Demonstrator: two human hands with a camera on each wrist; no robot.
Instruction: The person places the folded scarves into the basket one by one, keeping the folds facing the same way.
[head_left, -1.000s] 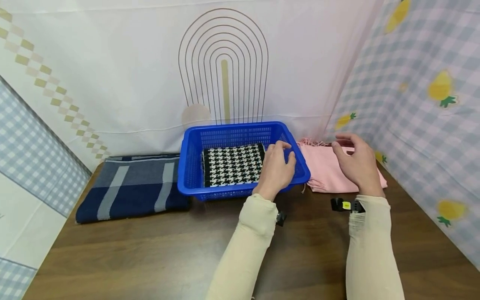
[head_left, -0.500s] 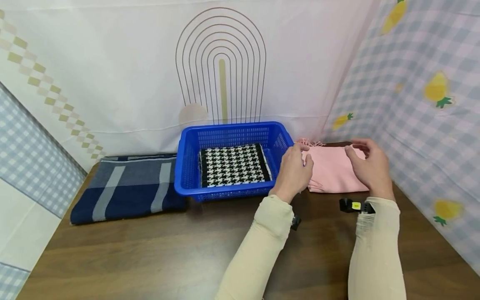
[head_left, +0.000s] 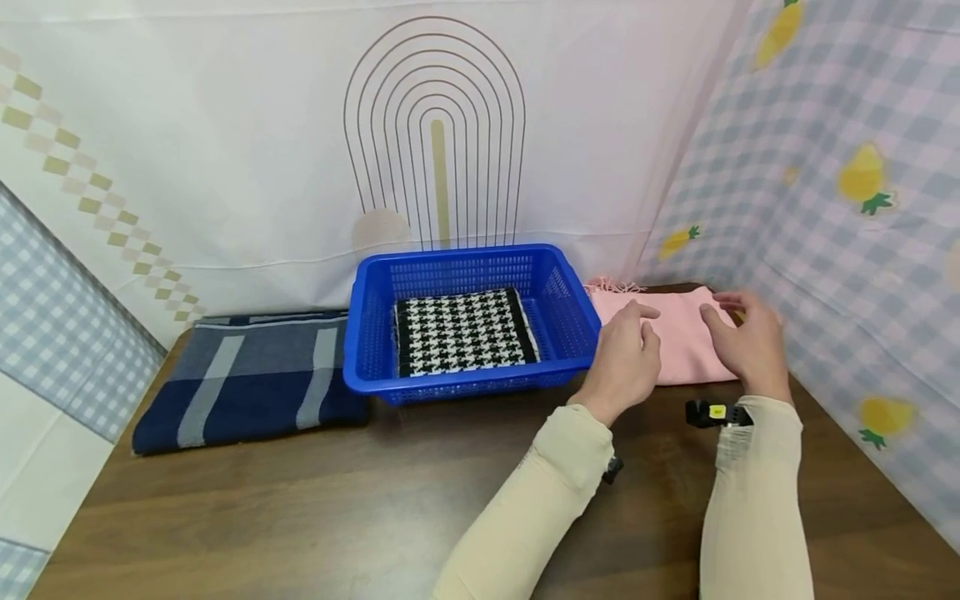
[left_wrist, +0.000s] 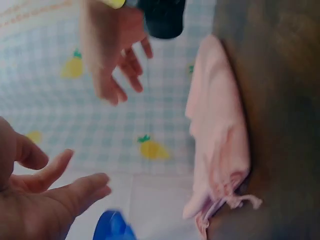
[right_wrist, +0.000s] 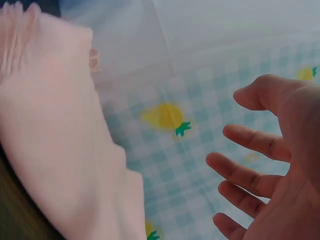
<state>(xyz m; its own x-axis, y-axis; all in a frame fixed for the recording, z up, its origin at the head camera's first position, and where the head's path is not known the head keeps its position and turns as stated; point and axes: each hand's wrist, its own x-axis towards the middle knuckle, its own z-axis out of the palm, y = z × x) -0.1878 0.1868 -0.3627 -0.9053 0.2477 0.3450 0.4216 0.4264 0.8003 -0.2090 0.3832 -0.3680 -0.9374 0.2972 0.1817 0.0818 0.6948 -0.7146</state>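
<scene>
Hands first: your left hand (head_left: 625,357) hovers with its fingers loose and spread over the near left edge of the pink scarf (head_left: 678,337), grasping nothing; the left wrist view shows the open palm (left_wrist: 47,200) with clear air between it and the folded cloth (left_wrist: 220,135). Whether a fingertip already grazes the fabric cannot be told from the head view.

Taking the blue basket (head_left: 375,333) as the landmark and going left to right: to its left lies a navy plaid scarf (head_left: 247,379), folded flat on the worktop (head_left: 300,500), its edge just beside the basket wall. Inside the basket a black-and-white houndstooth scarf (head_left: 463,332) lies flat on the bottom, folded to fit. Just right of the basket the pink scarf lies folded with its fringe toward the back, so both hands can come at it from the front.

Your right hand (head_left: 746,337) hangs over the scarf's right end, fingers relaxed and parted (right_wrist: 250,175), holding nothing. The two hands bracket the pink scarf, one over each end, and the cloth rests between and beneath them on the worktop.
</scene>
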